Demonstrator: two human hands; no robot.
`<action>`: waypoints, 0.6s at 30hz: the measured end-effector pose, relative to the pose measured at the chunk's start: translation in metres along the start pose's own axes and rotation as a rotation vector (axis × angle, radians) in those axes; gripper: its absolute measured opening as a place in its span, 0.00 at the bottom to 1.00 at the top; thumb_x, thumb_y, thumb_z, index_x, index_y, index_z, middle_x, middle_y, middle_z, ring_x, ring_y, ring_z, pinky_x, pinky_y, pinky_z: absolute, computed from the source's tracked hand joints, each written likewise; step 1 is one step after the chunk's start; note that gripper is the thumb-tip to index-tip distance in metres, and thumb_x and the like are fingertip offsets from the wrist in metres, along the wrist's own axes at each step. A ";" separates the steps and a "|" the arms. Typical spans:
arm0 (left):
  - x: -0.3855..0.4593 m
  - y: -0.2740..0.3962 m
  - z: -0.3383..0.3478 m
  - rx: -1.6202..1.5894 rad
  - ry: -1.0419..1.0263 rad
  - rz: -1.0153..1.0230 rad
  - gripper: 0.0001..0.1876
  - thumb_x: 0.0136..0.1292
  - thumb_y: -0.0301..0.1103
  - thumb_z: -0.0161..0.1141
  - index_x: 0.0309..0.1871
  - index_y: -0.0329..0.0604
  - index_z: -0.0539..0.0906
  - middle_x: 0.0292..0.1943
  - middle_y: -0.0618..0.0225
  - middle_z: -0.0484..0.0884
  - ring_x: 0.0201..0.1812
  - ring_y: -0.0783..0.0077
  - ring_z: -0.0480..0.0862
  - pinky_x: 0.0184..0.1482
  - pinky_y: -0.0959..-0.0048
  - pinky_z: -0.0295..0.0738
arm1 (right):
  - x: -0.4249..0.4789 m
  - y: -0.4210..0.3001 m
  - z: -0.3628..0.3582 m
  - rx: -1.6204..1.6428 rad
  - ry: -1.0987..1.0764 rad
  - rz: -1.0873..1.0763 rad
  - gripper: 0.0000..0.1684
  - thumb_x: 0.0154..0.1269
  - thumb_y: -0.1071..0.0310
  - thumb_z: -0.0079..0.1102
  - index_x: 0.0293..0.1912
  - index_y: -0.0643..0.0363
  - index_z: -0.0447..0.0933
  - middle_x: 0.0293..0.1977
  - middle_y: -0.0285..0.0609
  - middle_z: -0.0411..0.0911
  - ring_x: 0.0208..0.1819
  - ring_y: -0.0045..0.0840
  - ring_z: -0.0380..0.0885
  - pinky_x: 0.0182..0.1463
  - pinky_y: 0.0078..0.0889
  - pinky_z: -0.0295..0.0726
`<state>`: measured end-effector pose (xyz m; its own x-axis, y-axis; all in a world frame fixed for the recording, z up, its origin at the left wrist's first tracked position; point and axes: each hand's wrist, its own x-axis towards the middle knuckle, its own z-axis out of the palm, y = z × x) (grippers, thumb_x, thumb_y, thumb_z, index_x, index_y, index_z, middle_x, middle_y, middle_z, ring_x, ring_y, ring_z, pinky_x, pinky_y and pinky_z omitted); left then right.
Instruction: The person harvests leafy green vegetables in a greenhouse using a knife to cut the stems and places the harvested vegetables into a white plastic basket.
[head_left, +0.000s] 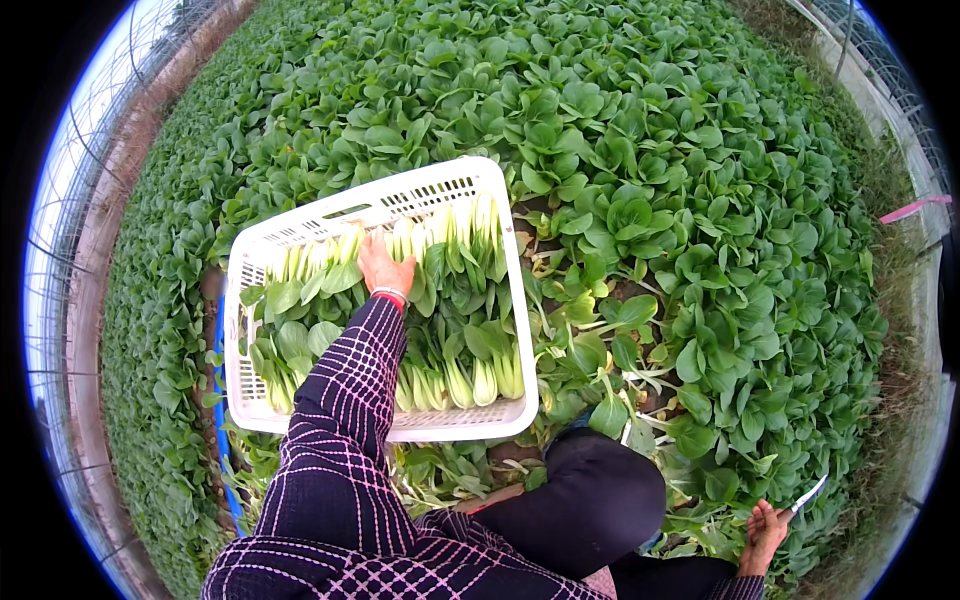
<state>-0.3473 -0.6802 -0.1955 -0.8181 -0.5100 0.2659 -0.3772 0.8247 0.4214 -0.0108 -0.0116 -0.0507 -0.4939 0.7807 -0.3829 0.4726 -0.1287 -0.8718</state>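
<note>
A white plastic crate (526, 330) with slotted walls stands before me, tilted in the view. Bok choy (484, 382) lies in it in rows, with pale stem ends along the far and near walls and the leaves towards the middle. My left hand (385, 264) reaches into the crate and rests on the stems of the far row. Its fingertips are partly lost among the stems, so a grip cannot be made out. Low at the right, away from the crate, my right hand (765, 529) holds a small knife (810, 495), its blade pointing up and outward.
Dense growing bok choy (630, 217) surrounds the crate. Cut and yellowing leaves (600, 352) litter the soil to its right. A blue strip (220, 420) runs along the left. My bent knee (600, 487) is close to the crate's near right corner. A pink ribbon (913, 210) hangs at the right.
</note>
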 end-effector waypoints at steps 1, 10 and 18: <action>-0.003 -0.003 -0.001 -0.007 0.017 -0.043 0.40 0.47 0.33 0.71 0.65 0.39 0.66 0.62 0.46 0.64 0.63 0.47 0.65 0.66 0.61 0.60 | -0.001 -0.002 0.002 -0.005 0.010 0.009 0.12 0.63 0.67 0.60 0.37 0.53 0.64 0.36 0.39 0.80 0.30 0.16 0.78 0.28 0.16 0.76; -0.004 -0.053 -0.003 -0.095 0.070 0.006 0.34 0.45 0.26 0.68 0.61 0.40 0.72 0.54 0.45 0.71 0.57 0.48 0.71 0.62 0.62 0.66 | 0.000 0.001 0.003 -0.011 -0.027 -0.008 0.11 0.63 0.67 0.59 0.39 0.54 0.65 0.36 0.39 0.80 0.30 0.15 0.78 0.29 0.16 0.77; 0.028 -0.042 -0.019 0.018 0.044 0.109 0.27 0.45 0.22 0.65 0.54 0.43 0.76 0.46 0.52 0.71 0.49 0.50 0.74 0.53 0.61 0.71 | 0.000 0.002 0.004 -0.021 -0.053 0.006 0.11 0.64 0.66 0.59 0.38 0.53 0.65 0.38 0.41 0.80 0.31 0.15 0.78 0.30 0.14 0.78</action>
<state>-0.3457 -0.7339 -0.1892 -0.8352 -0.4265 0.3472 -0.2946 0.8800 0.3725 -0.0129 -0.0142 -0.0540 -0.5284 0.7464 -0.4045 0.4905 -0.1205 -0.8631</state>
